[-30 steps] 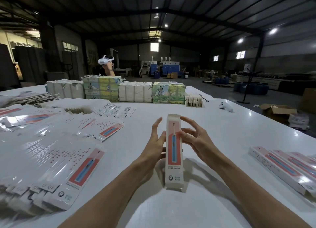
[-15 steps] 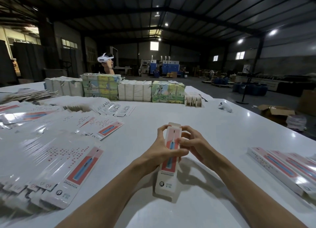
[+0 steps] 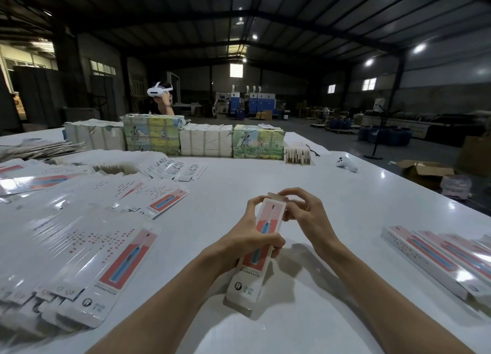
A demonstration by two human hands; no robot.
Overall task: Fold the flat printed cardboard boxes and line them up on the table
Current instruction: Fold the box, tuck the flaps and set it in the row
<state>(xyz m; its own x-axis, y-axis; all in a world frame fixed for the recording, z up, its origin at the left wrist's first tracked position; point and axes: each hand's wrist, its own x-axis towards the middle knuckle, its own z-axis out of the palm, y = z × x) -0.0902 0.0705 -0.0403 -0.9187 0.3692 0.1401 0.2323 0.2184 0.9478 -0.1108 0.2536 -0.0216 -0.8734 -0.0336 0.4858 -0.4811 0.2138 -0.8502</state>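
Note:
A long narrow printed box (image 3: pixel 252 274), white with a red panel and a blue toothbrush picture, is held upright and tilted over the white table (image 3: pixel 305 194). My left hand (image 3: pixel 252 239) grips its middle, thumb across the front. My right hand (image 3: pixel 305 215) pinches the flap at its top end. A spread of flat unfolded boxes (image 3: pixel 87 247) covers the table's left side. Folded boxes (image 3: pixel 438 258) lie side by side in a row at the right edge.
Wrapped white and green bundles (image 3: pixel 204 141) line the table's far side, with a small stack of cards (image 3: pixel 297 155) beside them. A white controller (image 3: pixel 345 163) lies at the far right. A person wearing a white headset (image 3: pixel 159 92) stands behind the bundles.
My left hand has closed round the box's middle, and the box has tilted with its bottom end nearer me. My right hand moved up to the top flap.

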